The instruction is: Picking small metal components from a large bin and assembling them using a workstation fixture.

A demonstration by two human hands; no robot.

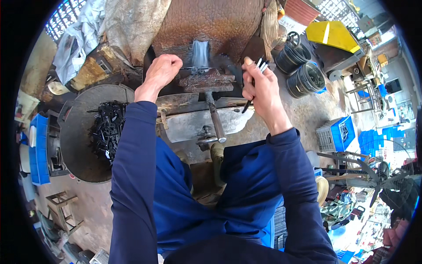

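Observation:
In front of me stands a big brown, crusted wheel-like surface [206, 22], with whitish water [200, 53] streaming at its lower middle. Just left of the water is my left hand [161, 72], its fingers curled closed; whatever they may grip is hidden. A rusty block [207, 82] on a metal bar [215, 116] sits between my hands as a rest. My right hand [263, 90], to the right of it, is closed around several slim black-and-silver pieces [262, 66]. Their bright ends stick out above the fingers, and a black end pokes out below.
At my left a large round basin [79, 145] holds a heap of black parts [107, 132]. Two dark buckets [305, 79] stand at the right, near a grey-and-blue crate [336, 134]. A fan [382, 176] is at far right, a wooden stool [63, 211] at lower left.

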